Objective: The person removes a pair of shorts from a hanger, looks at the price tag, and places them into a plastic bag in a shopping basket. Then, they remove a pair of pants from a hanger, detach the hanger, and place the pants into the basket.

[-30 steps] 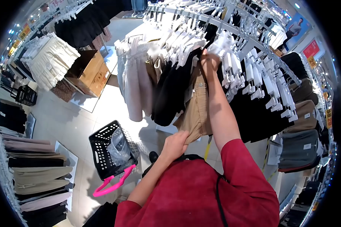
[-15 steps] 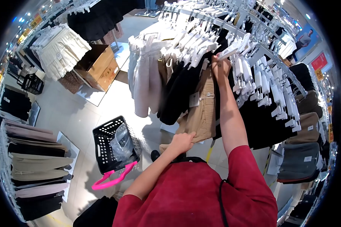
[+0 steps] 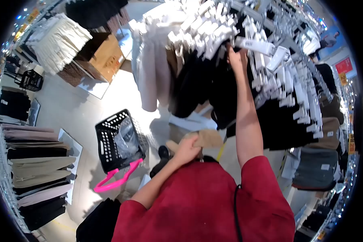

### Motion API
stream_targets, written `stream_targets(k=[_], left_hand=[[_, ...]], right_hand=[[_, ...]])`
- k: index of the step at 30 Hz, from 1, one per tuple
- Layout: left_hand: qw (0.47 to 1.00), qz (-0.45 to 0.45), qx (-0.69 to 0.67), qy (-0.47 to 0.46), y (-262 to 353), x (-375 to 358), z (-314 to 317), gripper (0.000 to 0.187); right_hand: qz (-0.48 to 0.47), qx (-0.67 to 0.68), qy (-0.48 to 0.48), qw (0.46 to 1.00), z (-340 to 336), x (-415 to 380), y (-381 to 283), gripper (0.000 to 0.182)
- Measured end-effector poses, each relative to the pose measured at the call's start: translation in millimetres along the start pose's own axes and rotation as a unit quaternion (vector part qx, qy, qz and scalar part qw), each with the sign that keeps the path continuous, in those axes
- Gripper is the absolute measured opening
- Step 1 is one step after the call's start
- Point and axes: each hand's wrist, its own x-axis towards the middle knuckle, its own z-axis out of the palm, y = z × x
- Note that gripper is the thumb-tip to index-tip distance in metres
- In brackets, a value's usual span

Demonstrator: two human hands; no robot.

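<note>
Tan folded cotton shorts [image 3: 203,139] sat clutched in the left hand [image 3: 186,150]; the right hand [image 3: 236,58] pinched a white plastic hanger [image 3: 254,45].

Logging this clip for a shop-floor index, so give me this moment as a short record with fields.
setting: clothing shop, tiled floor
left hand: grips a tan garment, held low
right hand: raised among the white hangers and black garments; grip unclear
floor: black basket with pink handles
also: cardboard box
</note>
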Motion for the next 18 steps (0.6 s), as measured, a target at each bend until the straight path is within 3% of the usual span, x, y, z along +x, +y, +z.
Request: stream_targets(k=[1,2,3,5,6,7,9,10,11,13,16,18], left_hand=[[0.999,0.035,-0.023,0.012,-6.7,-3.0,2.3,0.025],[0.999,0.017,-0.024,0.026,-3.7,-8.2,2.5,0.028],[0.999,-0.001,-0.024,0.042,4.3,-16.9,1.9,0.03],[0.998,0.005,0.039,0.052,17.2,-29.2,-1.8,0.035],[0.997,0.005,0.052,0.052,16.2,-34.1,-1.0,0.037],[0.996,0.005,0.066,0.053,15.2,-39.1,-0.1,0.039],[0.998,0.005,0.056,0.035,9.5,-46.7,3.9,0.042],[0.993,-0.021,0.115,-0.015,12.9,-47.1,4.2,0.046],[0.984,-0.036,0.156,-0.076,14.6,-45.6,5.7,0.04],[0.971,-0.01,0.176,-0.164,19.3,-39.6,10.5,0.038],[0.947,-0.025,0.174,-0.269,23.6,-34.9,1.1,0.041],[0.931,-0.015,0.12,-0.344,24.5,-33.4,-30.7,0.046]], right_hand=[[0.04,0.054,0.0,0.998,-4.4,-17.2,-4.2,0.072],[-0.041,0.072,0.011,0.997,-21.9,-52.7,-16.0,0.077],[-0.051,0.089,-0.044,0.994,-30.4,-78.4,-9.8,0.071],[-0.129,0.105,-0.052,0.985,-39.2,-134.3,11.5,0.042],[-0.11,0.088,-0.087,0.986,-49.6,-164.6,18.0,0.033],[-0.078,0.056,-0.158,0.983,-57.7,-190.5,34.8,0.032],[0.055,0.116,-0.323,0.938,-64.1,-234.2,81.8,0.028],[0.258,0.165,-0.402,0.863,-77.4,-248.8,62.2,0.026],[0.344,0.223,-0.436,0.801,-83.3,-257.9,44.6,0.026],[0.244,0.292,-0.453,0.806,-65.9,-277.9,60.2,0.031],[0.183,0.275,-0.451,0.829,-64.0,-266.8,38.9,0.032],[0.021,0.198,-0.532,0.823,-73.1,-248.0,14.8,0.028]])
